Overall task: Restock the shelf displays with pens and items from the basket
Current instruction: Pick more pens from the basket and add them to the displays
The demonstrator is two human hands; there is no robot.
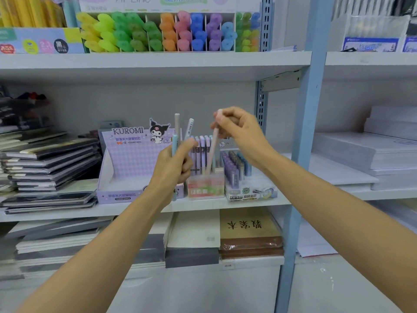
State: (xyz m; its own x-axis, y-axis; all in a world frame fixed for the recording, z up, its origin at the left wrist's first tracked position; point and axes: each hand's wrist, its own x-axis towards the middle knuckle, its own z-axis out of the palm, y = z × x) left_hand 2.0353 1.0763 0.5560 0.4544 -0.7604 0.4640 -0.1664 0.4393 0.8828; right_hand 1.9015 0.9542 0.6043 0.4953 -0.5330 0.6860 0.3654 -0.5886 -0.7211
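Near the front edge of the middle shelf (pixel 140 210), a bundle of pens (pixel 177 129) is held upright by the left hand (pixel 172 166), its fingers curled round them; their lower ends are hidden by the palm. A pink pen (pixel 213 150) is pinched at its top by the right hand (pixel 240 132) and tilted, its lower end among the purple pens of a clear display box (pixel 205 187); whether it is seated cannot be told. Bare floor is seen in the Kuromi box (pixel 126 161) to the left. A refill display (pixel 239 170) stands just beside the clear box, near the blue upright (pixel 302 132). The right fingertips are blurred.
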